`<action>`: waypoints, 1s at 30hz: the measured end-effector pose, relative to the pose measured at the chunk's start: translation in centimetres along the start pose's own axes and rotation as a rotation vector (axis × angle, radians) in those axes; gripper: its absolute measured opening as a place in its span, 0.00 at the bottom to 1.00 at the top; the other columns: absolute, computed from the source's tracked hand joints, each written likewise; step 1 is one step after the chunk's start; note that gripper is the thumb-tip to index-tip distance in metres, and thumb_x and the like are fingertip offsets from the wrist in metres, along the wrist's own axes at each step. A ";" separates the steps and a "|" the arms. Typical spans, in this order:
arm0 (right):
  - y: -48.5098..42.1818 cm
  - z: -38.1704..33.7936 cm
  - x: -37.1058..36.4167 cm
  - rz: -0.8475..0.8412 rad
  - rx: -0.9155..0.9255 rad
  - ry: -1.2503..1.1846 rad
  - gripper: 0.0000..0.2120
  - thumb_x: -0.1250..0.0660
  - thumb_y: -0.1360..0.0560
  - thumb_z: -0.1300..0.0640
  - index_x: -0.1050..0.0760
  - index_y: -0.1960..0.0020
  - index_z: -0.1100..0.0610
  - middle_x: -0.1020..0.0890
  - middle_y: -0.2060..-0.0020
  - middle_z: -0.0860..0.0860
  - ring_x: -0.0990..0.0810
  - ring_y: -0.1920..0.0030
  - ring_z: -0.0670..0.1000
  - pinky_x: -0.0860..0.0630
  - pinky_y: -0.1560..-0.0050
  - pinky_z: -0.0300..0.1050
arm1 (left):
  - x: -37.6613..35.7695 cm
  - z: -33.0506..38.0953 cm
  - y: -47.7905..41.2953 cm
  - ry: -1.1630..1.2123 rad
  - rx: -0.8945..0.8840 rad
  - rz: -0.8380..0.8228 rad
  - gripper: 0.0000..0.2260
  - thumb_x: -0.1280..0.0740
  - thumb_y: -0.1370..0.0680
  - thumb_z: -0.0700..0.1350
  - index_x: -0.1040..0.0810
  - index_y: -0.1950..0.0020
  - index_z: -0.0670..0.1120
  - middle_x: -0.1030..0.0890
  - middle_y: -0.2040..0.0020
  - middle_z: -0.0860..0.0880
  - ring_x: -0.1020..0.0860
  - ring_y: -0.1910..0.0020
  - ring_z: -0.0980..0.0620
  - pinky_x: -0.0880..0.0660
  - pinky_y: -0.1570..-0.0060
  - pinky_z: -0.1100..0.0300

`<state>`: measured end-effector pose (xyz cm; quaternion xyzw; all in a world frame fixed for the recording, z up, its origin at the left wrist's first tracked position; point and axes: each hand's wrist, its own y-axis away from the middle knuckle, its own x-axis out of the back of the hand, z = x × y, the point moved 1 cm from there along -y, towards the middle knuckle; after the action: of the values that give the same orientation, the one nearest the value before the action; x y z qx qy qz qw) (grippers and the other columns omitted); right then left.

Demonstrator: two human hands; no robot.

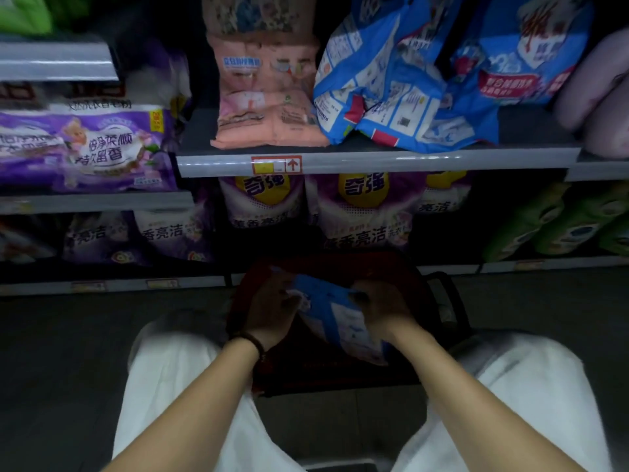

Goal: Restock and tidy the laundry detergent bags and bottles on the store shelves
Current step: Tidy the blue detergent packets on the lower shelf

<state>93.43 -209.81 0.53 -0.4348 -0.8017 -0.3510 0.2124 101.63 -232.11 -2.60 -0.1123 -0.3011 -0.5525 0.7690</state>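
A blue and white detergent bag point(335, 318) lies in a dark red shopping basket point(326, 376) on the floor between my knees. My left hand point(272, 310) grips the bag's left side, fingers curled over its edge. On the bag's upper right edge, my right hand point(383, 306) holds it too. Above, on the middle shelf point(374, 163), two blue detergent bags point(388, 93) slump against each other. A pink bag stack point(269, 97) stands to their left.
Purple detergent bags point(85, 148) fill the left shelf, and more purple bags point(360, 212) stand on the bottom shelf. Green bags point(558, 223) sit at lower right. The basket's black handle point(452, 294) sticks out to the right. Grey floor lies around my white trouser legs.
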 end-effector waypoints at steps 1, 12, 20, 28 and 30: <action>0.6 -0.6 1.6 0.012 0.023 0.005 0.13 0.35 0.17 0.55 0.23 0.59 0.57 0.21 0.64 0.53 0.23 0.61 0.48 0.27 0.57 0.51 | 0.0 0.2 0.3 0.026 0.025 -0.015 0.15 0.29 0.19 0.37 0.23 0.33 0.41 0.19 0.44 0.49 0.18 0.43 0.46 0.23 0.42 0.60; 8.2 -11.8 16.8 0.346 0.308 -0.371 0.09 0.29 0.18 0.56 0.17 0.57 0.49 0.14 0.63 0.42 0.16 0.59 0.41 0.21 0.58 0.42 | 0.3 11.9 7.1 0.242 0.120 -0.261 0.29 0.21 0.28 0.60 0.40 0.42 0.72 0.27 0.39 0.66 0.26 0.36 0.59 0.30 0.32 0.60; 10.9 -16.3 21.2 0.486 0.150 -0.910 0.06 0.27 0.20 0.60 0.16 0.47 0.63 0.11 0.52 0.61 0.11 0.49 0.62 0.15 0.44 0.62 | -2.7 19.0 10.8 0.298 -0.164 0.004 0.61 0.15 0.49 0.63 0.49 0.25 0.66 0.40 0.35 0.64 0.37 0.30 0.60 0.35 0.32 0.62; 10.8 -18.5 23.2 0.806 0.241 -0.914 0.19 0.29 0.28 0.47 0.25 0.57 0.65 0.26 0.69 0.52 0.27 0.66 0.52 0.24 0.60 0.53 | -5.6 25.3 11.3 0.511 -0.063 0.411 0.47 0.14 0.50 0.59 0.30 0.35 0.66 0.19 0.40 0.62 0.18 0.44 0.58 0.19 0.44 0.53; 10.9 -18.5 24.1 0.849 0.300 -0.876 0.20 0.29 0.25 0.49 0.27 0.59 0.67 0.31 0.71 0.50 0.33 0.67 0.51 0.32 0.63 0.49 | -5.5 26.0 10.1 0.556 -0.098 0.430 0.34 0.14 0.40 0.54 0.26 0.39 0.65 0.15 0.47 0.61 0.16 0.50 0.61 0.18 0.48 0.53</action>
<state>90.50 -206.36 32.52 -0.7842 -0.6123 0.0910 0.0440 100.98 -210.98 16.40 -0.0550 -0.0228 -0.4011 0.9141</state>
